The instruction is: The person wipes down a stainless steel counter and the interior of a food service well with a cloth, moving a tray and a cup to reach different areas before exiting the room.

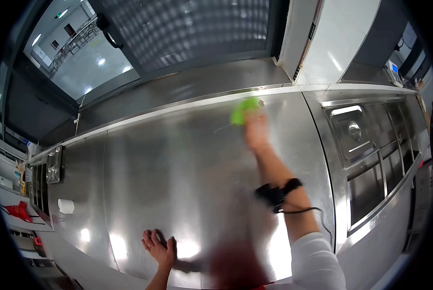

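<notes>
My right hand reaches far forward over the stainless steel counter, smeared by motion. Under its fingers is a bright green cloth, pressed on the metal close to the counter's back edge. A black strap with a small device and a cable sits around my right forearm. Near the front edge, my left hand rests on the counter with its fingers spread, holding nothing.
A steam-table section with a lidded steel pan lies at the right. On the left stand a white cup-like object and steel lids. Behind the counter is a dark-framed window with a handle.
</notes>
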A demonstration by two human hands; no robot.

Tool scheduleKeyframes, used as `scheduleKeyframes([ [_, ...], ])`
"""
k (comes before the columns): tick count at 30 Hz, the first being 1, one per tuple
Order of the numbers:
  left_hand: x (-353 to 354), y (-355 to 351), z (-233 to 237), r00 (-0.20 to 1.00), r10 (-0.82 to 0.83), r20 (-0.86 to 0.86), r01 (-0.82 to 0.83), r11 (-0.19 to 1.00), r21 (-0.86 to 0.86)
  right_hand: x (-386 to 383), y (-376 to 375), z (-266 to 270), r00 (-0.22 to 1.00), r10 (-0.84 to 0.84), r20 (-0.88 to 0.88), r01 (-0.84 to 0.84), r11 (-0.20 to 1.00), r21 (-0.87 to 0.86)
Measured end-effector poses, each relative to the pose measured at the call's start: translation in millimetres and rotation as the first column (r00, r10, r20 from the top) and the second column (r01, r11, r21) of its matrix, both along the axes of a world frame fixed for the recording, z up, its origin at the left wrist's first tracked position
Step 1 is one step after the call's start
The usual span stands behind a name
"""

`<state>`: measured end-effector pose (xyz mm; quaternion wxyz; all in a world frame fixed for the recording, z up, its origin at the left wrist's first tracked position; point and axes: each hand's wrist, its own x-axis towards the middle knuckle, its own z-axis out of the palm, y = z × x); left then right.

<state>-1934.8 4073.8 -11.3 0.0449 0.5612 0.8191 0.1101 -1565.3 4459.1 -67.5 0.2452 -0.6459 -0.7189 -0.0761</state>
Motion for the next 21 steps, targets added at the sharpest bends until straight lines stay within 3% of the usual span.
scheduleKeyframes([
  [1,-1.1,0.3,-1.2,1.0,-0.016,-0.018,0.016,1.0,0.011,43.2,-1.0,0.3,0.988,-0.15,-0.037,0.149,0.988,-0.038],
  [2,-3.3,-1.5,-3.0,0.999,-0.033,-0.035,0.034,0.999,0.019,82.9,-16.0,13.4,0.975,-0.199,-0.103,0.195,0.98,-0.045],
  [4,-9.1,-5.2,-7.3,0.997,-0.068,-0.037,0.068,0.998,0.014,139.6,-48.1,18.2,0.875,-0.481,0.049,0.481,0.856,-0.189],
  [5,-12.4,-6.6,-9.3,0.997,-0.083,0.001,0.082,0.996,0.026,145.0,-63.7,28.5,0.796,-0.603,0.056,0.594,0.76,-0.262],
  [6,-13.9,-6.3,-7.2,0.994,-0.097,0.04,0.095,0.995,0.037,136.4,-75.0,25.5,0.713,-0.701,0.014,0.692,0.701,-0.173],
  [8,-19.5,-8.0,-5.9,0.98,-0.143,0.139,0.14,0.99,0.032,94.6,-94.6,31.0,0.678,-0.713,0.178,0.731,0.631,-0.258],
  [10,-29.3,-9.1,-0.3,0.927,-0.233,0.292,0.215,0.972,0.091,47.0,-94.2,-34.2,0.847,-0.507,0.161,0.48,0.858,0.183],
  [11,-36.0,-9.5,9.0,0.874,-0.287,0.392,0.277,0.957,0.084,-12.0,-97.4,-30.7,0.903,-0.41,0.127,0.371,0.895,0.247],
  [13,-61.2,-12.3,12.0,0.659,-0.26,0.705,0.202,0.965,0.167,-149.5,-108.9,5.5,0.957,-0.288,0.03,0.288,0.958,0.005],
  [14,-71.3,-17.3,13.1,0.514,-0.235,0.825,0.146,0.972,0.186,-216.5,-123.4,19.5,0.981,-0.194,0.001,0.194,0.981,-0.001],
  [15,-92.7,-16.4,11.9,0.465,-0.29,0.837,0.115,0.957,0.267,-275.5,-143.5,15.7,0.997,-0.054,0.046,0.056,0.998,-0.035],
  [16,-121.2,-17.7,-20.0,0.441,-0.379,0.814,0.014,0.909,0.416,-333.2,-162.9,19.9,0.975,0.048,0.217,-0.008,0.983,-0.182],
  [18,-195.1,-4.4,-15.6,0.67,-0.271,0.692,-0.044,0.915,0.401,-426.0,-205.6,-3.5,0.781,0.107,0.615,-0.112,0.993,-0.031],
  [19,-232.1,2.2,-13.3,0.761,-0.195,0.618,-0.08,0.918,0.388,-466.1,-238.4,25.2,0.871,0.317,0.374,-0.269,0.947,-0.175],
  [20,-265.4,11.1,-11.3,0.894,-0.186,0.409,-0.023,0.891,0.454,-486.8,-258.2,43.2,0.872,0.483,0.084,-0.447,0.853,-0.267],
  [21,-297.2,18.6,-6.2,0.942,-0.08,0.326,-0.054,0.922,0.384,-488.7,-261.8,44.3,0.827,0.556,0.087,-0.518,0.813,-0.267],
])
